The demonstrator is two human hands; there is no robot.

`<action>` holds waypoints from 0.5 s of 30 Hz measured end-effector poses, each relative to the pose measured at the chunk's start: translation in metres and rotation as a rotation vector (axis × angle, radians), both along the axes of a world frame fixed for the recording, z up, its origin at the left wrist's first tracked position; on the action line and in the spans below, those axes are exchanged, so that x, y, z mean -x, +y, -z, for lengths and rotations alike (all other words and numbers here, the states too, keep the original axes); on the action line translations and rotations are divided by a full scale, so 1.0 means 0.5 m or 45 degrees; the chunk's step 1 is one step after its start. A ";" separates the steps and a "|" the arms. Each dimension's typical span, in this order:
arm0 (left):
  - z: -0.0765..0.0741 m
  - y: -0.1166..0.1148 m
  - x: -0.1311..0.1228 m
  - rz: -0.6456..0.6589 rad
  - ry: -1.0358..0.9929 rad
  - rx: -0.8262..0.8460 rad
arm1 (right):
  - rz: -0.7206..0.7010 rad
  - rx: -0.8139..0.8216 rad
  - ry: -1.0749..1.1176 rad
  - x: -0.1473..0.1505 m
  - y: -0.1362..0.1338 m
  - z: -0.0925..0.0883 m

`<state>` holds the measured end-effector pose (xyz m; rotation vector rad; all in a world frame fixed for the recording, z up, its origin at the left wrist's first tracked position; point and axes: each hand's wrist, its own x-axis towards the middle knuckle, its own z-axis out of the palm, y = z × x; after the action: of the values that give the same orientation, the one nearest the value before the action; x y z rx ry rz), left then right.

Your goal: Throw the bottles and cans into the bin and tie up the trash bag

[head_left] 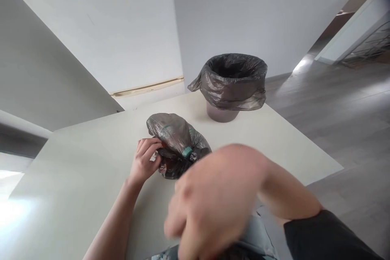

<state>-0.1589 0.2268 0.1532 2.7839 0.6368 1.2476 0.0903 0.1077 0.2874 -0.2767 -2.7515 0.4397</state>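
Note:
A filled black garbage bag (pixel 199 140) lies on the white table, and a bottle with a teal cap (pixel 187 152) shows through its thin plastic. At the bag's left side my left hand (pixel 146 159) is closed on the plastic, fingers and thumb pinching it. My right hand (pixel 213 195) is raised close to the camera, nearer to me than the bag, and slightly blurred. Its fingers are curled inward. The back of the hand hides whatever they hold, if anything, and also covers the bag's near right part.
Behind the bag, toward the table's far right, stands a small bin (pixel 222 114) with a black liner (pixel 233 89) folded over its rim. Walls meet behind the white table (pixel 82 170). The table's right edge drops to a grey wood floor (pixel 332 109).

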 end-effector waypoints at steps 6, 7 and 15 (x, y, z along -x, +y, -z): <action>0.018 -0.010 -0.009 -0.048 -0.187 -0.051 | 0.005 0.407 0.550 -0.118 0.122 0.080; 0.020 -0.011 -0.008 -0.057 -0.223 -0.060 | 0.013 0.411 0.505 -0.129 0.129 0.099; 0.033 -0.006 0.007 -0.124 -0.351 -0.019 | 0.366 0.118 0.194 -0.097 0.127 0.197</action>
<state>-0.1623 0.2237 0.1366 2.5490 0.7497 1.6215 0.1386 0.1714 0.1890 -0.6249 -2.4951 0.4892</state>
